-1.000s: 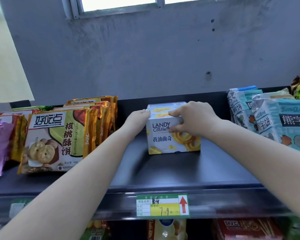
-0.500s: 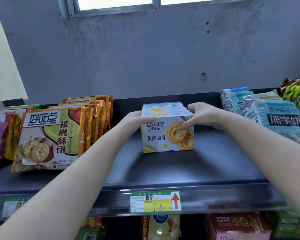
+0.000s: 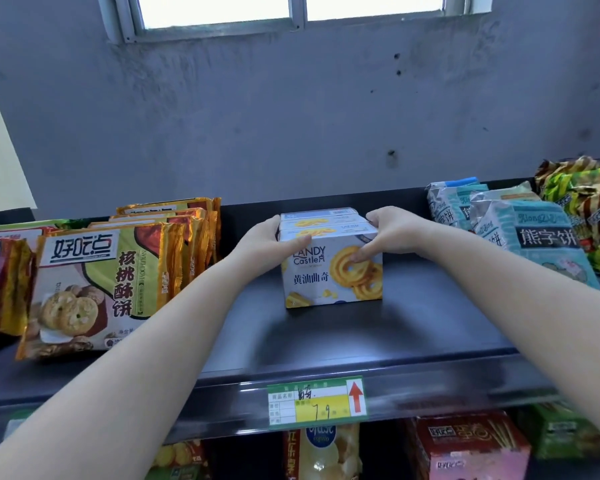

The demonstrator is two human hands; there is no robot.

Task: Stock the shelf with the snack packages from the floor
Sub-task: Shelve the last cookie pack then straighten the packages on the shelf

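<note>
Cookie boxes stand in a row on the shelf, clamped between the left hand and right hand. Placement appears nearly done; squaring and release remain. Floor stock is out of view.

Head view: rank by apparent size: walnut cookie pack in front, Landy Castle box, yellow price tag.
1. Walnut cookie pack
2. Landy Castle box, though it sits farther back
3. Price tag, smallest despite being nearest

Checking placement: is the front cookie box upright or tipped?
Upright. The front cookie box stands flat on the shelf, printed face forward, left hand and right hand on its sides.
</note>
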